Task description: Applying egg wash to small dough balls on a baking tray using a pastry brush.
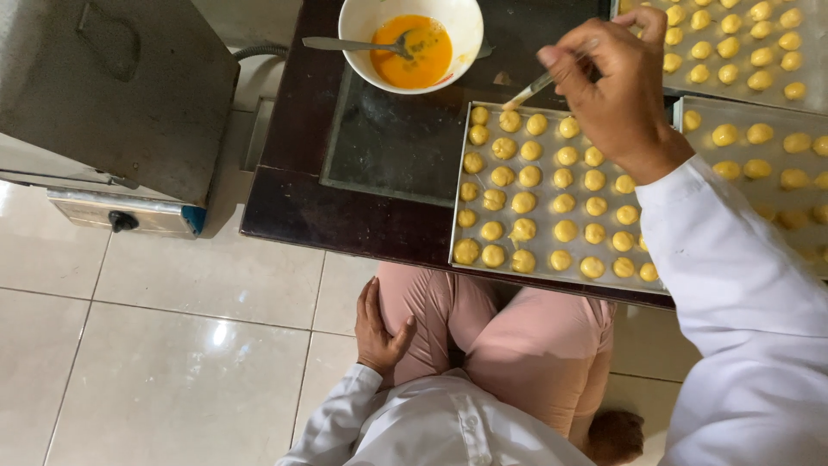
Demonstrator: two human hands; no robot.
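Left to right. Grey metal machine (pixel 112 95) sits on the tiled floor, well apart from the job. My left hand (pixel 379 332) lies flat on my thigh, fingers relaxed and open, holding nothing. White bowl (pixel 411 39) of orange egg wash stands on the dark worktop (pixel 293 198), a spoon (pixel 358 43) resting in it. Just right of the bowl, the near baking tray (pixel 457 185) carries rows of small yellow dough balls (pixel 523 202). My right hand (pixel 617 82) hovers over the tray's far edge, fingers pinched tight around a thin brush (pixel 528 91), tip touching the top-row balls. 2 more filled trays (pixel 681 112) sit further right.

Step, as I read it: glazing, top row. Next move needs light dabs, ball by ball, then a re-dip in the bowl.
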